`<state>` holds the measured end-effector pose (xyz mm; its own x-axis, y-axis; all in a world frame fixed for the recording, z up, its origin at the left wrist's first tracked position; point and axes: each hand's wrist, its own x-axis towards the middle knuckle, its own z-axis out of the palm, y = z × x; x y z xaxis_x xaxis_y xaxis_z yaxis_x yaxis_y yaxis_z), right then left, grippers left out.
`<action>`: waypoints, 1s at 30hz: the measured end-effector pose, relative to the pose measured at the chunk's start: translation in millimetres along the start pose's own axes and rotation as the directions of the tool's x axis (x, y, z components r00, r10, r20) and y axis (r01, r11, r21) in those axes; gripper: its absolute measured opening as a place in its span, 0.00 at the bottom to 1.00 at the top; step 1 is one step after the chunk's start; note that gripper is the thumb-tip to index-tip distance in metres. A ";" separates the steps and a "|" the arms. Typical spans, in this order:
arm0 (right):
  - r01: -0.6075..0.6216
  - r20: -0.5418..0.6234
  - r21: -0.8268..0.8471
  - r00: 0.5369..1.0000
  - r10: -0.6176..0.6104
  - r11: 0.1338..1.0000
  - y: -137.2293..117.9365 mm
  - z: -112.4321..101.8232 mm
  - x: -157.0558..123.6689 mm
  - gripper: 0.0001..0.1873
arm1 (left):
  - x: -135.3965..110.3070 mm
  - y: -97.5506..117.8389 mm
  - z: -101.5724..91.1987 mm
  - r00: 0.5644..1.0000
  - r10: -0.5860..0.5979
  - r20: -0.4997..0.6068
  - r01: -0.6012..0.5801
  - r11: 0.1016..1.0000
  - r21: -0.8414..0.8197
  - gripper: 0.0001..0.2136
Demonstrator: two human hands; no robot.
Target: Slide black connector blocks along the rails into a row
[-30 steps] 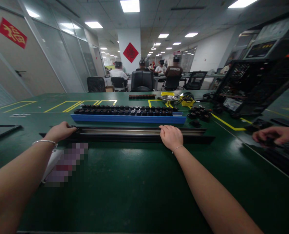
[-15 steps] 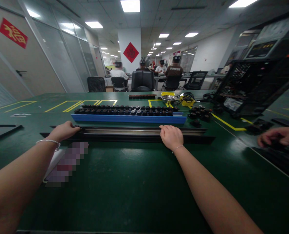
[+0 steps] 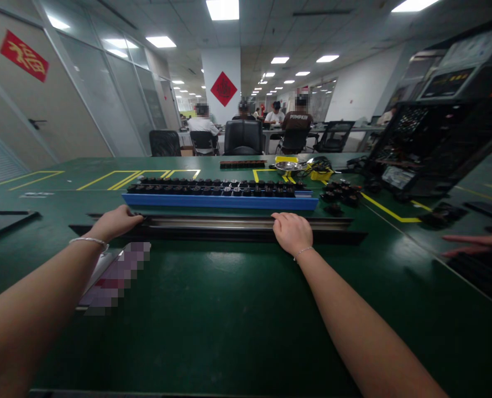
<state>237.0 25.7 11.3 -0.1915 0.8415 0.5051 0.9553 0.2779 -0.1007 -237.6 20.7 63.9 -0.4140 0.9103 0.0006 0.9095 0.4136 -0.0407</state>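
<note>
A long black metal channel (image 3: 213, 234) with a pale inner groove lies across the green table in front of me. My left hand (image 3: 116, 222) is at its left part, thumb and fingers pinched over the groove. A small dark piece shows at those fingertips, too small to name. My right hand (image 3: 292, 233) is closed over the channel right of its middle, fingers curled over the far edge. Just beyond lies a blue rail (image 3: 221, 202) carrying rows of small black parts (image 3: 204, 188). Under my left forearm lies a flat, partly blurred purple and white item (image 3: 117, 279).
A pile of black parts (image 3: 340, 192) lies right of the blue rail. Behind are a metal bowl (image 3: 287, 166) and a short strip of parts (image 3: 242, 164). An open black equipment rack (image 3: 420, 143) stands at right. Another person's hand (image 3: 478, 243) reaches in there.
My left hand has slid slightly right along the channel, its fingers still pinched. My right hand stays in place. The other person's hand at right has shifted and its fingers are now stretched out.
</note>
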 end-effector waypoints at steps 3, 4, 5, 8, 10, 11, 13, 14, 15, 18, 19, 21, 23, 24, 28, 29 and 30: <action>0.000 0.005 0.003 1.000 0.000 1.000 -0.4 -0.7 0.0 0.20 | 0.6 2.0 0.8 1.000 0.007 0.003 -0.007 1.000 -0.017 0.26; 0.000 0.010 0.004 1.000 0.000 1.000 -0.5 -0.9 -0.1 0.21 | 0.9 2.3 1.3 1.000 0.007 0.006 -0.007 1.000 -0.027 0.26; 0.000 0.014 0.004 1.000 0.000 1.000 -0.5 -1.0 -0.1 0.21 | 1.0 2.4 1.9 1.000 0.005 0.010 -0.005 0.999 -0.039 0.27; -0.003 0.016 0.001 1.000 0.003 1.000 -0.5 -1.1 0.0 0.21 | 1.1 1.5 3.8 1.000 0.020 0.005 -0.019 0.995 -0.095 0.30; -0.004 0.016 -0.001 1.000 0.004 1.000 -0.5 -1.1 0.2 0.21 | 1.0 0.3 4.9 0.999 0.032 0.002 -0.031 0.990 -0.134 0.32; -0.005 0.017 -0.001 1.000 0.005 1.000 -0.6 -1.1 0.4 0.21 | 0.9 -0.1 5.3 0.999 0.035 0.002 -0.034 0.988 -0.149 0.33; -0.007 0.020 -0.001 1.000 0.007 1.000 -0.7 -1.2 0.6 0.21 | 0.8 -0.4 5.7 1.000 0.025 0.010 -0.023 0.987 -0.160 0.33; -0.007 0.020 0.000 1.000 0.007 1.000 -0.8 -1.3 0.7 0.21 | 0.8 -0.1 5.6 1.000 0.020 0.012 -0.018 0.987 -0.157 0.32; -0.008 0.020 0.001 1.000 0.008 1.000 -0.8 -1.3 0.8 0.21 | 0.6 0.4 5.5 1.000 0.016 0.012 -0.014 0.989 -0.148 0.32; -0.004 0.018 0.007 1.000 0.004 1.000 -1.1 -0.8 0.8 0.21 | -0.8 3.8 4.0 1.000 0.015 0.010 -0.014 0.994 -0.106 0.29; -0.002 0.017 0.008 1.000 0.002 1.000 -1.2 -0.5 0.8 0.21 | -1.5 5.2 3.2 1.000 0.016 0.011 -0.015 0.996 -0.091 0.29; -0.002 0.014 0.004 1.000 0.002 1.000 -1.4 0.2 0.7 0.21 | -2.9 8.1 1.7 1.000 0.014 0.018 -0.013 0.998 -0.065 0.29; -0.004 0.011 -0.002 1.000 0.004 1.000 -1.6 0.5 0.7 0.21 | -3.5 10.3 0.6 1.000 0.018 0.019 -0.017 0.999 -0.047 0.28; -0.004 0.012 -0.003 1.000 0.004 1.000 -1.7 0.5 0.6 0.21 | -3.4 11.1 0.4 1.000 0.021 0.015 -0.021 0.999 -0.041 0.27; -0.001 0.011 0.000 1.000 0.001 1.000 -2.1 -0.2 0.5 0.20 | -1.8 11.3 1.8 0.999 0.032 0.011 -0.032 0.999 -0.031 0.26; -0.002 0.010 -0.001 1.000 0.002 1.000 -2.1 -0.4 0.5 0.20 | -1.6 10.8 2.5 1.000 0.025 0.015 -0.025 0.999 -0.038 0.26; -0.002 0.009 -0.002 1.000 0.002 1.000 -2.2 -0.5 0.5 0.20 | -1.6 10.1 3.0 1.000 0.024 0.017 -0.023 0.998 -0.051 0.26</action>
<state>234.9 25.3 12.2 -0.1914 0.8463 0.4971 0.9563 0.2749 -0.0998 -227.8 23.4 60.5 -0.3930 0.9194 -0.0172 0.9194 0.3932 0.0099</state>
